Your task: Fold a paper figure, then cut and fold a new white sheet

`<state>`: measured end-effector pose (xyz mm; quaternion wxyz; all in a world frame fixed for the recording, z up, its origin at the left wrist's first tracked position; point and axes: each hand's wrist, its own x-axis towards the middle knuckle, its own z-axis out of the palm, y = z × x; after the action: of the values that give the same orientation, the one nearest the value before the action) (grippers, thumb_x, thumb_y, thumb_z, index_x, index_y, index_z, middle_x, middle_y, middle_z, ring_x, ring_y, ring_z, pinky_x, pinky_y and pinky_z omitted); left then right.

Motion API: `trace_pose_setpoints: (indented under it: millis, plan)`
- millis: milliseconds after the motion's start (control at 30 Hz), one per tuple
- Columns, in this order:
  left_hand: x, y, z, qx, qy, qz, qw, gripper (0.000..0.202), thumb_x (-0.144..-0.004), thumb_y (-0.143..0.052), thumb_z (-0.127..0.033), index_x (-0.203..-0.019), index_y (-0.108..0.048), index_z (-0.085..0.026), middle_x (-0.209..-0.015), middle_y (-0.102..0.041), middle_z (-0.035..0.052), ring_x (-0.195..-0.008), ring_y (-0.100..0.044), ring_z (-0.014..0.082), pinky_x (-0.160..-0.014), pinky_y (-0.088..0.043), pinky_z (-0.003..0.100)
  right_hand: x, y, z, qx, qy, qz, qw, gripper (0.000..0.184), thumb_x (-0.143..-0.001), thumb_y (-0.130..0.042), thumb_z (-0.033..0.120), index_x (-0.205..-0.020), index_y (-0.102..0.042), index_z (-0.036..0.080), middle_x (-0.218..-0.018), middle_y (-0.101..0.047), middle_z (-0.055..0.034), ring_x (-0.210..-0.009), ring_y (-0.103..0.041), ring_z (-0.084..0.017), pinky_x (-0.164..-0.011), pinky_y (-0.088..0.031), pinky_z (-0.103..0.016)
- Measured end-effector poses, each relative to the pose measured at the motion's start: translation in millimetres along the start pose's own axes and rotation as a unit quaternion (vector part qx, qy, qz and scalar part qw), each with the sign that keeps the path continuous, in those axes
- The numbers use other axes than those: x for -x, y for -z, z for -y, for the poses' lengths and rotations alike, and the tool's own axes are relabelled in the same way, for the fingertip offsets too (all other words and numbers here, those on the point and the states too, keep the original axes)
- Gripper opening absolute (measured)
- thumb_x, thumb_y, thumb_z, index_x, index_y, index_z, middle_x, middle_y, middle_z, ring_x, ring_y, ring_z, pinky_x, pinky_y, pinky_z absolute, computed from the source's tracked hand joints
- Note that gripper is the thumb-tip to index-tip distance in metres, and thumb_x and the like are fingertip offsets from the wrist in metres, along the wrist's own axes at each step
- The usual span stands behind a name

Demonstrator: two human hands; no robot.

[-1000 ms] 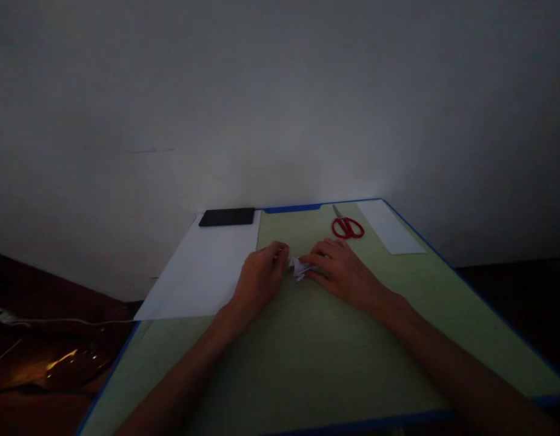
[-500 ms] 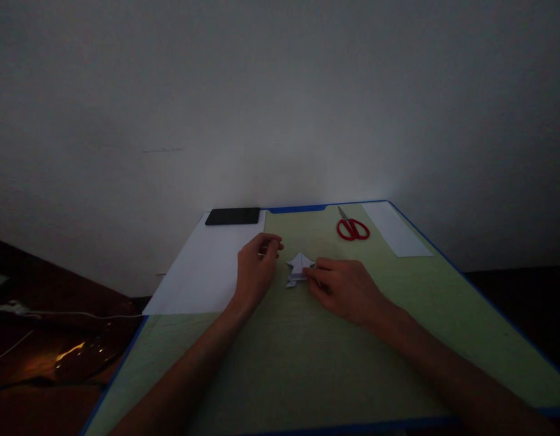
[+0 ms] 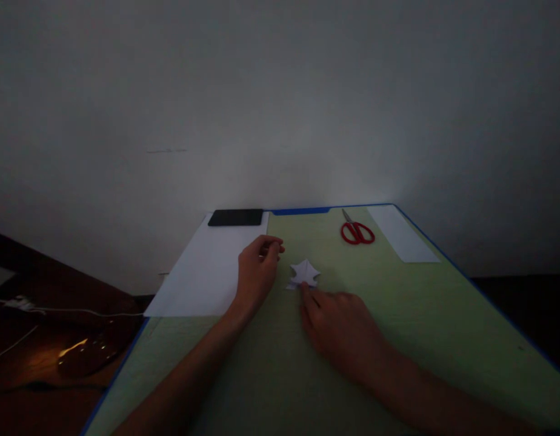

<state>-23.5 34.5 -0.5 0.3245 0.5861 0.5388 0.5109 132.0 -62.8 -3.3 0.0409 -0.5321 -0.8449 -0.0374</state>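
A small folded white paper figure, shaped like an origami frog, lies on the green tabletop with its pointed end facing the wall. My right hand is just on the near side of it. Its index finger is stretched out, with the fingertip pressing on the figure's rear edge, while the other fingers are curled under and partly hidden. To the left, my left hand is held with thumb and fingers curled together, and I see nothing in them. It is close to the frog but apart from it.
Red-handled scissors lie at the back right, beside a white paper strip. A large white sheet covers the left side, with a black phone-like slab at its far end. A wall rises behind the table.
My right hand has drawn back toward me, going from fingers at the frog's right side to an index fingertip on its rear. The frog now shows more fully; my left hand has hardly moved.
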Motion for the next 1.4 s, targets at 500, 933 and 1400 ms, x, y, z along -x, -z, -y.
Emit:
trace_pose_setpoints:
  millis: [500,933,1400]
  plan:
    - [0,0.9,-2,-0.018,-0.005,0.001,1.0,0.016,-0.084,-0.058,-0.027,-0.085,-0.07,-0.017,-0.077,-0.073,0.0054,-0.07,-0.067,0.0181,-0.066,-0.052,0.029,4,-5,3,-0.014,0.009,0.008,1.0,0.041,-0.101,-0.042,0.018,-0.138,-0.054,0.007,-0.098,-0.075,-0.0151,-0.071,-0.073,-0.023,-0.056,-0.048,-0.034]
    - [0,2.1,0,-0.016,-0.023,-0.002,1.0,0.016,-0.084,-0.057,-0.025,-0.085,-0.07,-0.017,-0.076,-0.073,0.0052,-0.07,-0.067,0.0172,-0.068,-0.051,0.03,-7,0,-70,-0.137,-0.071,-0.153,0.976,0.036,-0.099,-0.05,0.032,-0.13,-0.065,0.025,-0.09,-0.077,-0.0037,-0.065,-0.067,-0.015,-0.063,-0.044,-0.028]
    - [8,-8.3,5,0.046,0.033,0.017,0.998,0.018,-0.081,-0.057,-0.028,-0.083,-0.071,-0.016,-0.07,-0.069,0.0024,-0.063,-0.062,0.0149,-0.061,-0.048,0.026,-9,-18,-78,-0.059,-0.057,-0.08,0.993,0.051,-0.101,-0.046,0.051,-0.147,-0.049,0.031,-0.113,-0.075,-0.0061,-0.084,-0.072,-0.022,-0.066,-0.047,-0.031]
